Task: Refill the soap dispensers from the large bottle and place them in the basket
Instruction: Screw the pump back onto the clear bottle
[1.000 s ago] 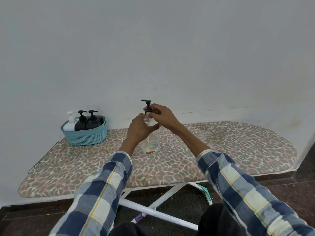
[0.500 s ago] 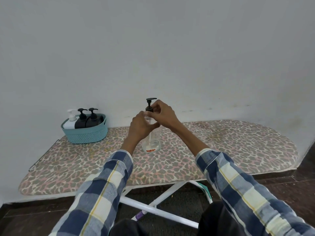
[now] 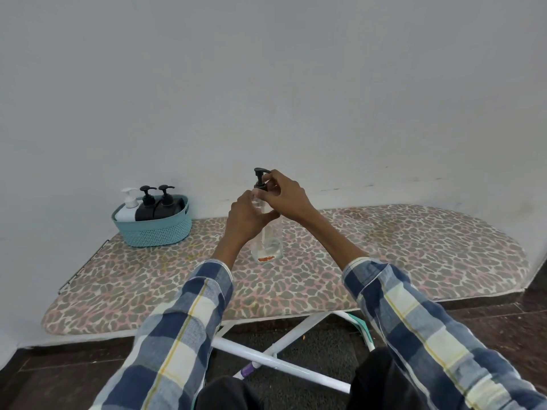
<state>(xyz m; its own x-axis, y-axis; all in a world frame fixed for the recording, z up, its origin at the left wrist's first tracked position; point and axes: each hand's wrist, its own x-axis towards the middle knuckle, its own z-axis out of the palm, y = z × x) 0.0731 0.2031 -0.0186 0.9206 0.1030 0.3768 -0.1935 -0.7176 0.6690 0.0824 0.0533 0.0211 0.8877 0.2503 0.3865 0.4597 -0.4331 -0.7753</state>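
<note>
Hands point(image 3: 251, 214) cover the clear dispenser's point(image 3: 268, 247) neck; basket point(image 3: 154, 229) wall hides three bottles' point(image 3: 148, 207) lower halves; sleeves point(image 3: 429, 335) cut off below.

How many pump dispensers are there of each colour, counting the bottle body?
White dispenser, in the basket: 1
Black dispensers, in the basket: 2
Clear dispenser, held by both hands on the board: 1
Total: 4
</note>
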